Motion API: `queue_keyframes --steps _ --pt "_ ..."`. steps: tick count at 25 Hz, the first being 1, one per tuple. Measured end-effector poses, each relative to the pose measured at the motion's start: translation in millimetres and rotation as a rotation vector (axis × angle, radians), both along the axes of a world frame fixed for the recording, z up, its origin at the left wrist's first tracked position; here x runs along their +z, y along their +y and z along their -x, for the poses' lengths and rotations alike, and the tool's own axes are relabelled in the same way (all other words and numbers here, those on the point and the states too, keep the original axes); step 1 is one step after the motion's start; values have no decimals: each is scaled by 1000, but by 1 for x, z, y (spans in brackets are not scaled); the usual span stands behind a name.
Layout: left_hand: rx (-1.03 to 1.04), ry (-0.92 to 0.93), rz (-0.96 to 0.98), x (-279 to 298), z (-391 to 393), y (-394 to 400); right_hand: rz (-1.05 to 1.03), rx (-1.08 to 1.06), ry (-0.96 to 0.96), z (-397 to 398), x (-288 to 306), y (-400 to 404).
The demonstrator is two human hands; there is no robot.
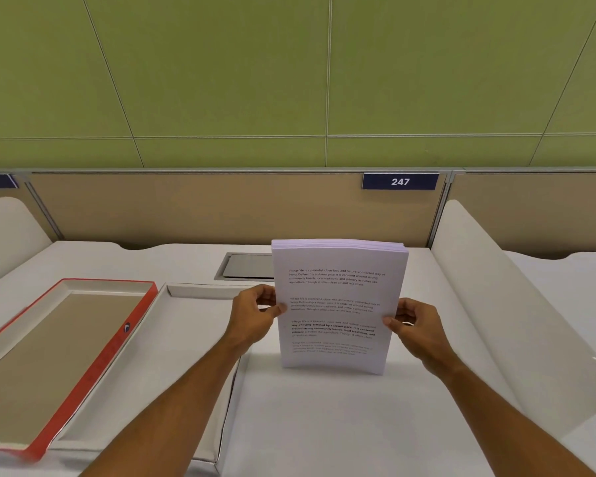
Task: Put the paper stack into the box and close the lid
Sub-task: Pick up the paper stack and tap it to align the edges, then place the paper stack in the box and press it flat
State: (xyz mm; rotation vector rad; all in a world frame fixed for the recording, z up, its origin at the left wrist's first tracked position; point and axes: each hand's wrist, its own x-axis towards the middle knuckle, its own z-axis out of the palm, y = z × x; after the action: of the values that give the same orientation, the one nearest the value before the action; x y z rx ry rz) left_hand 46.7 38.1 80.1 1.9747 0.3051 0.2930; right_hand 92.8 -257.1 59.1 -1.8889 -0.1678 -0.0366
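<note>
A white paper stack (338, 304) with printed text stands upright on its lower edge on the white desk, right of centre. My left hand (255, 313) grips its left edge and my right hand (415, 323) grips its right edge. To the left lies the open white box (172, 356), a shallow tray with nothing in it; my left forearm crosses over it. Further left the red-rimmed lid (59, 352) lies upside down, its brown inside facing up, overlapping the box's left side.
A grey cable hatch (245, 266) is set in the desk behind the stack. White curved dividers stand at the right (516, 304) and far left. A tan partition with a "247" label (399, 181) closes the back.
</note>
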Motion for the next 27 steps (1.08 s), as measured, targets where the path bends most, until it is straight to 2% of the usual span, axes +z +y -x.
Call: queue_keyframes --steps 6,13,22,27 --pt "27 -48 101 19 14 9 -70 67 -31 -2 28 4" --pt "144 -118 306 53 39 43 -239 192 92 5 67 50" --pt "191 38 394 42 52 145 -180 145 266 14 60 160" --pt "228 210 365 8 38 225 -98 -23 459 24 36 244"
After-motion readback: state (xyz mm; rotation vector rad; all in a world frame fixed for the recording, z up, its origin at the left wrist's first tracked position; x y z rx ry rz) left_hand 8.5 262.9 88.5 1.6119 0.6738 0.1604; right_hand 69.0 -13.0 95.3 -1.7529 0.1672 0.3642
